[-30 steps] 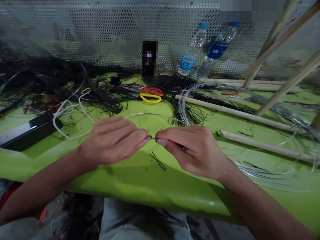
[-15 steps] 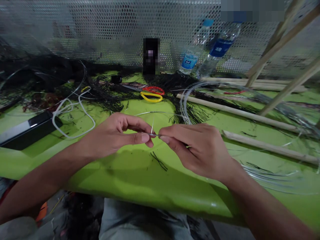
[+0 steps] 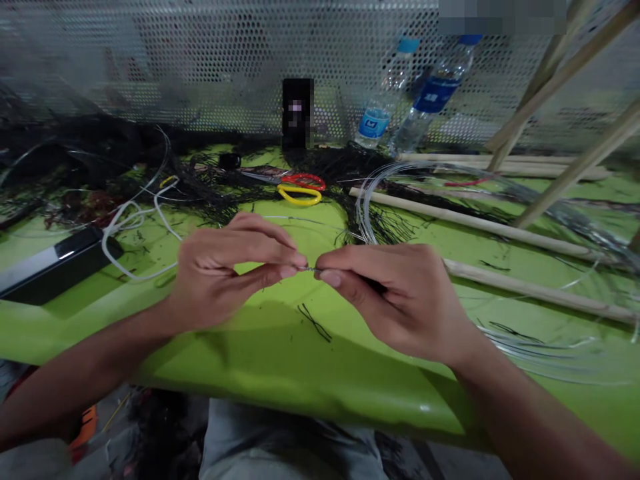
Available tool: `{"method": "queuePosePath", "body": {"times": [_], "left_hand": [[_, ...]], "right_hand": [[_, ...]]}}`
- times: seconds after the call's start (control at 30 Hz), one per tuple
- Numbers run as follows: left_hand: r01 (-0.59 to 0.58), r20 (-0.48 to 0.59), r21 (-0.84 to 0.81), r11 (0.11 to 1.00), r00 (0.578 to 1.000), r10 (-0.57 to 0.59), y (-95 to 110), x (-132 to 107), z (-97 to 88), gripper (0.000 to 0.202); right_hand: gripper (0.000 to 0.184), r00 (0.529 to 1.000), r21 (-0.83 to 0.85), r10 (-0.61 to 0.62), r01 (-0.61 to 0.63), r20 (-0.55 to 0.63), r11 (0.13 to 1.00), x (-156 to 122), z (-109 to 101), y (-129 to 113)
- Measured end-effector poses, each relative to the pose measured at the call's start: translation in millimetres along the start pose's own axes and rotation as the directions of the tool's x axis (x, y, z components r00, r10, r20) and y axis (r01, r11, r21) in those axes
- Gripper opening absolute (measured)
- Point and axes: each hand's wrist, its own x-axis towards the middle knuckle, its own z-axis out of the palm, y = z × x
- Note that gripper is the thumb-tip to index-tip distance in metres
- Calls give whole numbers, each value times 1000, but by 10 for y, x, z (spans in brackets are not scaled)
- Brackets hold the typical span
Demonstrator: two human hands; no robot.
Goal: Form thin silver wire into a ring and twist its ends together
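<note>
Between my fingertips runs a thin wire [image 3: 309, 269], with a short twisted-looking stretch showing in the gap. My left hand [image 3: 220, 270] pinches it with thumb and index finger. From the other side my right hand [image 3: 400, 293] pinches it too, its other fingers curled underneath. Most of what the fingers grip is hidden. A thin pale line [image 3: 310, 221] arcs over the green tabletop [image 3: 260, 353] just beyond the hands. Below the fingertips lie a few short black threads [image 3: 315, 323].
Behind my hands are scissors [image 3: 300, 190] with red and yellow handles, and tangled black fibres [image 3: 200, 197]. A coil of clear line [image 3: 367, 200] and wooden sticks [image 3: 475, 227] lie right. Bottles [image 3: 374, 120] and a phone [image 3: 296, 113] stand behind; a black box [image 3: 55, 263] lies left.
My left hand has turned and its fingers have closed over the wire. The pale end that stuck up beside its thumb no longer shows. My right hand keeps its pinch almost unmoved.
</note>
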Motion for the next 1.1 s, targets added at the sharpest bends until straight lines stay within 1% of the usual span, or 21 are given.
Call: {"method": "queuePosePath", "body": {"times": [0.03,0.07,0.13,0.17,0.2,0.23,0.27,0.33,0.37,0.4,0.43,0.47,0.53,0.6,0.67,0.7,0.73,0.8,0.93,1.03,1.1], "left_hand": [[-135,20,103,985,991,134,6,2,-40,28],[-263,72,216,940,965,253,23,3,-88,29],[-484,264,445,753,875,406,84,1,-193,31],[-525,354,499,690,850,391,118,2,-238,31],[-536,398,522,664,841,366,146,5,-270,31],[-541,409,512,667,836,365,163,12,-288,31],[-514,390,485,708,851,351,168,23,-294,30],[-399,306,337,853,903,302,146,54,-278,23],[-248,277,245,937,944,177,129,72,-267,19],[-71,326,139,988,945,22,113,90,-259,17],[89,378,39,995,921,-97,102,107,-256,15],[245,444,-30,969,872,-206,97,124,-260,16],[448,542,-115,886,776,-322,102,152,-281,22],[592,611,-115,798,675,-412,114,176,-309,25],[682,666,-79,727,579,-471,116,193,-330,26],[702,680,-58,710,548,-486,112,200,-336,25],[704,683,-39,709,536,-496,106,204,-339,25],[673,664,-5,740,556,-501,94,206,-336,26],[551,608,46,833,646,-461,105,185,-309,21],[379,539,103,920,756,-371,141,151,-277,19],[206,478,132,970,843,-245,151,116,-258,16]], "right_hand": [[16,1000,15,2,-2,0,1000,1,4,-10],[17,1000,28,4,-4,-1,1000,2,10,-18],[19,1000,48,8,-9,3,999,1,27,-29],[19,1000,54,4,-5,6,999,0,37,-30],[19,1000,58,-5,5,8,998,-2,45,-28],[19,1000,59,-20,19,9,998,-3,50,-24],[19,999,59,-35,34,8,998,-4,52,-18],[19,998,58,-55,54,8,997,-4,44,-4],[18,998,59,-62,61,13,996,-3,35,3],[18,997,61,-68,66,25,996,-1,26,8],[17,996,64,-75,72,40,995,1,17,12],[17,995,68,-84,80,57,994,2,11,16],[17,991,85,-106,99,81,991,1,9,18],[17,987,108,-122,111,102,988,-4,20,14],[16,983,121,-134,118,129,986,-10,37,5],[15,980,123,-135,118,144,985,-14,44,-1],[15,979,122,-135,116,155,986,-17,51,-7],[14,978,113,-130,112,161,987,-23,62,-19],[14,979,102,-126,111,157,989,-31,73,-30],[15,981,110,-116,100,153,989,-34,77,-26],[15,981,118,-114,96,155,988,-34,78,-22]]}}
